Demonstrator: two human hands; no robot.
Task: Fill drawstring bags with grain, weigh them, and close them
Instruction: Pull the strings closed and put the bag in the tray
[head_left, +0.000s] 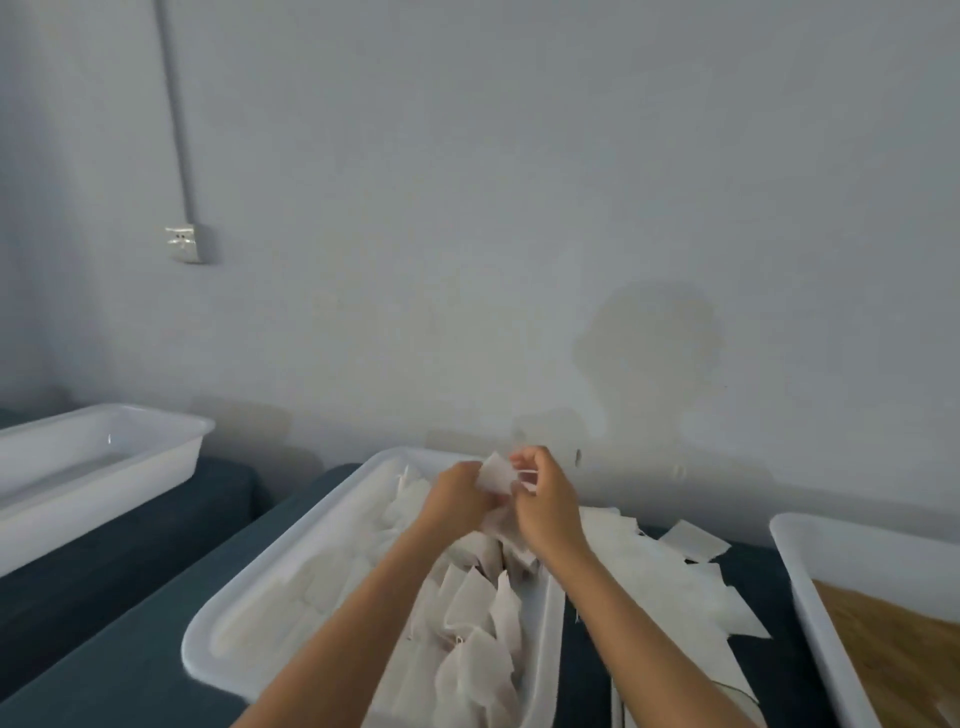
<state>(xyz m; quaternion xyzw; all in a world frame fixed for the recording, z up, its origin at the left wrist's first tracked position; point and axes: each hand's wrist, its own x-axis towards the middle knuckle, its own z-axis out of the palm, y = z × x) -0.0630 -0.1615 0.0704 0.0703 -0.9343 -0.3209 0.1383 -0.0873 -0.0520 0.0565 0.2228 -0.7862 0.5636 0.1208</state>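
Grey wall (519, 208) behind, with a socket (183, 243) at ten o'clock and a conduit (174, 104) rising from it. Below it we list a dark blue table (130, 649) bearing:

- middle tub (291, 551), white, heaped with small white bags (467, 613);
- our left hand (457, 493) and right hand (545, 499), raised over the tub's far end, both pinching one small bag (496, 473) between curled fingers (the right seems to hold a thin string, though blur leaves us unsure);
- loose flat bags (665, 571) on the table at three o'clock, just beside the middle tub;
- a tub of brown grain (904, 654) at four o'clock;
- an open white tub (104, 457) at nine o'clock, well apart.
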